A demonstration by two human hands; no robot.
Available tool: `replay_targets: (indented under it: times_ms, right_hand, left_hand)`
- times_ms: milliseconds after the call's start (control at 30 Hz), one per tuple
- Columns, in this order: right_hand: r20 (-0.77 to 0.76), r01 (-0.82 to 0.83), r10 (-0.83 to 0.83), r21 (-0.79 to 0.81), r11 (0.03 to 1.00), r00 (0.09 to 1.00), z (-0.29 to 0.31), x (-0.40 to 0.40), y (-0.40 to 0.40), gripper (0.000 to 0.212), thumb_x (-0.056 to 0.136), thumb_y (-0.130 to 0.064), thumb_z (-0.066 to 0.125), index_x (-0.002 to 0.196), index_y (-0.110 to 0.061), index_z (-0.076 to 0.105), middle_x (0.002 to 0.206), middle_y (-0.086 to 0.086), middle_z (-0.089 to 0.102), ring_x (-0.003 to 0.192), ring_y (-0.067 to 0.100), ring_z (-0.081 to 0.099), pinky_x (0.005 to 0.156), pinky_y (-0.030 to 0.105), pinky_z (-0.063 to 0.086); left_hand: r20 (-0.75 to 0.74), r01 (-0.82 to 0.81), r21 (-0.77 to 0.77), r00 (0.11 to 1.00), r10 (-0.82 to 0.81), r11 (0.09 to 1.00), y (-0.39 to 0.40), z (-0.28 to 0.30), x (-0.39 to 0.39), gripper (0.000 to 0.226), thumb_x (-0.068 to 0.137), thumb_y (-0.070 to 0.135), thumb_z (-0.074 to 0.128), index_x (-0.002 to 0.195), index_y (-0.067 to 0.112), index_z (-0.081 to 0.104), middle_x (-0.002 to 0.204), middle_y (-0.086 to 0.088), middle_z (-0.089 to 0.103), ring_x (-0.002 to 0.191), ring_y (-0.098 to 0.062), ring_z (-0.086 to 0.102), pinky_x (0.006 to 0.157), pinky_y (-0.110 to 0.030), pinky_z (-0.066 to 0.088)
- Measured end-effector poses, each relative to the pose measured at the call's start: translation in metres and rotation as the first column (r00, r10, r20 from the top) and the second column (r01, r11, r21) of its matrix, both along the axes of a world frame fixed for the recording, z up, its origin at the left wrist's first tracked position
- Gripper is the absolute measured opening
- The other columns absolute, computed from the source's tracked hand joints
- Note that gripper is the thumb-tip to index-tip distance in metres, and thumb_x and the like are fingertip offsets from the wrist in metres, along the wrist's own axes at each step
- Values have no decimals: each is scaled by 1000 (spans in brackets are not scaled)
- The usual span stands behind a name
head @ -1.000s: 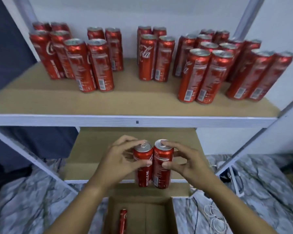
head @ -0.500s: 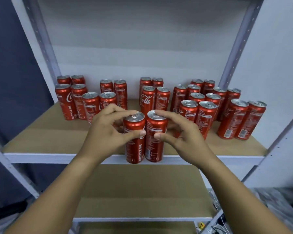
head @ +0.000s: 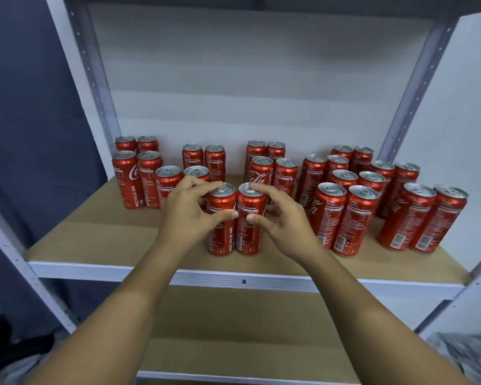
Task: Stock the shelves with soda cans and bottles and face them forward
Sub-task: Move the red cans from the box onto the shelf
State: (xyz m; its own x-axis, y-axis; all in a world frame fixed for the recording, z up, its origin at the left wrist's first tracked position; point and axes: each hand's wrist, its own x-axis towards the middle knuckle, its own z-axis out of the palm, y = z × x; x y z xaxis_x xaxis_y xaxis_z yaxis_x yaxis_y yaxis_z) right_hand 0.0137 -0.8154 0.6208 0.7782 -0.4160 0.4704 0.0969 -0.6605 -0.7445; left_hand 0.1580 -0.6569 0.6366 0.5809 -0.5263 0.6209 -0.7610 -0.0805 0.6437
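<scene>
Two tall red soda cans stand side by side on the brown shelf board (head: 100, 240), near its front edge at the middle. My left hand (head: 189, 218) is wrapped around the left can (head: 222, 234), thumb on its front and fingers on its rim. The right can (head: 249, 234) is held the same way by my right hand (head: 283, 223). The left can's side text "RECYCLE ME" faces me; the right can shows small print. Behind them stand several more red cans in pairs, among them a logo-facing can (head: 260, 173).
Cans at the left (head: 127, 179) and a larger cluster at the right (head: 345, 220) flank the held pair. Grey metal uprights (head: 93, 79) frame the shelf, with a white front rail (head: 242, 280). A lower brown shelf (head: 233, 329) lies below.
Both hands lifted the two cans from below the shelf up over the front rail and onto the shelf board. The view has tilted upward.
</scene>
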Motion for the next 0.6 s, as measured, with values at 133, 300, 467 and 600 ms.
replay_targets:
  times_ms: [133, 300, 467, 600]
  right_hand:
    - [-4, 31, -31, -34, 999, 1000, -4, 4, -1, 59, 90, -23, 74, 142, -37, 50, 137, -8, 55, 124, -4, 52, 102, 22, 50]
    - [37, -4, 2, 50, 999, 999, -10, 0, 6, 72, 91, -24, 73, 151, -39, 35, 151, -17, 42, 134, -5, 44, 109, 28, 46]
    - [153, 172, -181, 71, 983, 971, -37, -17, 24, 67, 92, -22, 72, 149, -34, 39, 149, -11, 46, 139, 7, 44, 112, 46, 43]
    - [319, 219, -213, 18, 976, 924, -73, -47, 61, 32, 93, -6, 68, 124, -13, 63, 119, -2, 63, 115, 15, 61, 96, 42, 53]
  left_hand:
    - [40, -12, -26, 999, 13, 1000, -1, -8, 1, 72, 64, 40, 93, 129, 19, 71, 111, 7, 60, 105, -8, 61, 91, -27, 57]
    - [35, 11, -63, 999, -9, 998, 4, -22, -13, 80, 75, 41, 86, 146, 20, 55, 136, 7, 52, 125, -6, 55, 94, -21, 56]
    - [24, -96, -95, 995, 99, 991, 24, -53, -23, 71, 90, 35, 77, 152, 21, 44, 144, 1, 47, 131, -18, 52, 101, -44, 53]
    - [64, -136, -187, 987, 151, 973, 49, -93, -52, 37, 93, 12, 74, 127, 9, 61, 116, -2, 57, 103, -12, 58, 91, -24, 49]
